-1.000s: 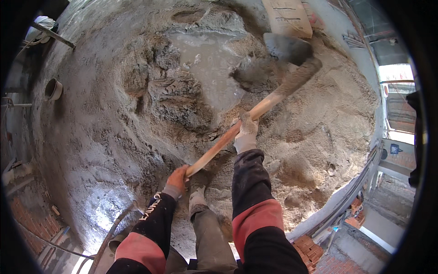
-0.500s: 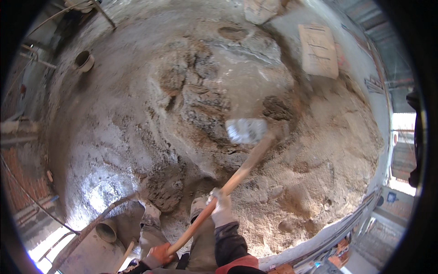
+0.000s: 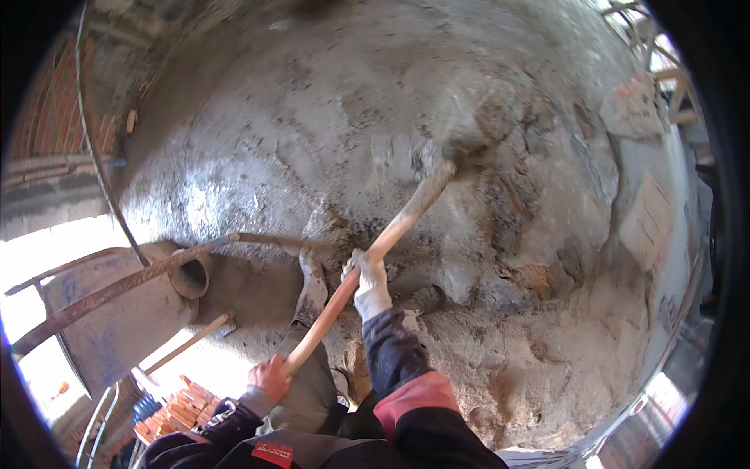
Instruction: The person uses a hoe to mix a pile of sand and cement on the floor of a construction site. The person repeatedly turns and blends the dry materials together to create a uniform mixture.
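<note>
A hoe with a long wooden handle (image 3: pixel 406 215) slants up and to the right across the middle of the picture. Near the lower end of the handle, my left hand (image 3: pixel 269 378) is wrapped round the wood. My right hand (image 3: pixel 370 283), whitish and perhaps gloved, grips it further up. The hoe's blurred head lies in wet grey mortar (image 3: pixel 312 141), its pale blade (image 3: pixel 402 159) partly covered. Right of the head rises a lumpy, cracked ridge of mix (image 3: pixel 516 211). My mud-coated boots (image 3: pixel 312 285) stand just below the mortar.
At lower left, a bucket (image 3: pixel 190 277) lies against a grey sheet-like tray (image 3: pixel 117 313) beneath a rusty bar (image 3: pixel 117 293). A second wooden handle (image 3: pixel 187 344) and stacked bricks (image 3: pixel 178 410) are nearby. Sandy material (image 3: pixel 562 367) spreads at right, below a paper sack (image 3: pixel 647 221).
My view has swung left, bringing the bucket, tray and bricks further in. The hoe head now sits in the wet grey mortar left of the ridge. Both hands keep their hold.
</note>
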Demonstrator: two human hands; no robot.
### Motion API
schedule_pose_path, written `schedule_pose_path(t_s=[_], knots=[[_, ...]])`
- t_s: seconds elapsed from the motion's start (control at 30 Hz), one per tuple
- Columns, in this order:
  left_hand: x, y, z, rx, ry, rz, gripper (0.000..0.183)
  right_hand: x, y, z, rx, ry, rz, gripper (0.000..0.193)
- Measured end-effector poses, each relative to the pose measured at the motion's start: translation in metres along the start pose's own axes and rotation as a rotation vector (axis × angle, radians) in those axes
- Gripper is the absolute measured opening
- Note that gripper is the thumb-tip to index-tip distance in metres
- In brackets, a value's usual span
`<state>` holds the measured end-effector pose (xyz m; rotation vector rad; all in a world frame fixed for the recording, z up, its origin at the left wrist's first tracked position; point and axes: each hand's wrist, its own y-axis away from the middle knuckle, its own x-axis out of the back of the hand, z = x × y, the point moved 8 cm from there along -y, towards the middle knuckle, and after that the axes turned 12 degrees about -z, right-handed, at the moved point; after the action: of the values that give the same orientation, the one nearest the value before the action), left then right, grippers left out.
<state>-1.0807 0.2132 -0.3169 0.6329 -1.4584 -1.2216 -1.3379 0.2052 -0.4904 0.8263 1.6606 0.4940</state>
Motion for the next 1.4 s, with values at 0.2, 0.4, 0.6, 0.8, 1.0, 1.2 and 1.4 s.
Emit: schedule_pose_path(t_s=[0.2, 0.4, 0.6, 0.8, 1.0, 1.2, 1.4], knots=[[0.029, -0.071, 0.000, 0.019, 0.187, 0.140, 0.034, -0.030, -0.092, 0.053, -0.138, 0.258, -0.135, 0.034], [-0.015, -0.049, -0.011, 0.135, 0.426, -0.154, 0.032, -0.010, -0.129, 0.090, -0.185, 0.648, -0.029, 0.031], [-0.054, 0.057, -0.036, 0.273, 0.378, -0.413, 0.036, 0.060, -0.011, 0.168, -0.246, 0.435, -0.037, 0.014], [-0.039, 0.066, -0.069, 0.291, 0.399, -0.268, 0.031, 0.047, -0.013, 0.181, -0.250, 0.512, 0.132, 0.015], [0.001, -0.016, -0.095, 0.279, 0.428, 0.107, 0.014, -0.094, -0.109, 0.171, -0.126, 0.432, -0.161, 0.034], [0.100, -0.174, -0.083, 0.077, 0.554, 0.330, 0.019, -0.175, -0.214, 0.160, -0.242, 0.930, -0.116, 0.039], [0.056, -0.147, -0.037, 0.089, 0.842, 0.231, 0.013, -0.137, -0.225, 0.128, -0.342, 1.385, 0.055, 0.038]])
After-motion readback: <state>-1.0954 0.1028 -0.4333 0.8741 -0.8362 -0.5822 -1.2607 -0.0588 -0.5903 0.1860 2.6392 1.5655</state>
